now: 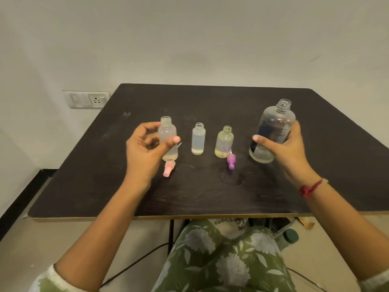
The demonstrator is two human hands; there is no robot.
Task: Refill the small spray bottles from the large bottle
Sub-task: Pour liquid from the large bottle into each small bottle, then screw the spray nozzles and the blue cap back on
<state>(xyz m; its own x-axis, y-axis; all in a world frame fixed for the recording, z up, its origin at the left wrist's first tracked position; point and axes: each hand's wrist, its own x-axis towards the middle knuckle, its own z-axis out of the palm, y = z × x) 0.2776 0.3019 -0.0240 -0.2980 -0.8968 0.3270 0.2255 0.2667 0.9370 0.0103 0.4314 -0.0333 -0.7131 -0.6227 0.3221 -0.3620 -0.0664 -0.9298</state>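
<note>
1. The dark tabletop (210,199) fills the middle of the frame. A faint wet ring (232,180) lies right of centre, so the bottles may be slick.
2. The large bottle (275,127) is at centre right, uncapped and leaning slightly. It is clear and looks like rigid plastic. Only a shallow pool shows at its base, so it should be light and quick to tip. I cannot tell whether its base touches the tabletop.
3. The right grip (288,148) wraps the large bottle's lower body, thumb across the front. Holding low on the wide body suits pouring, though the smooth wall could slip.
4. The left grip (143,152) pinches the left small bottle (168,131) at centre left, thumb in front and fingers curled behind. The bottle is frosted, open-necked and nearly empty. Its narrow mouth calls for a firm hold at mid-body.
5. The middle small bottle (198,140) stands free at centre, open, with a thin layer of liquid. It looks light and easily knocked.
6. The yellowish small bottle (224,144) stands just to its right, also open.
7. The pink spray head (168,168) lies below the held bottle. The purple spray head (231,162) lies by the yellowish bottle's base.
</note>
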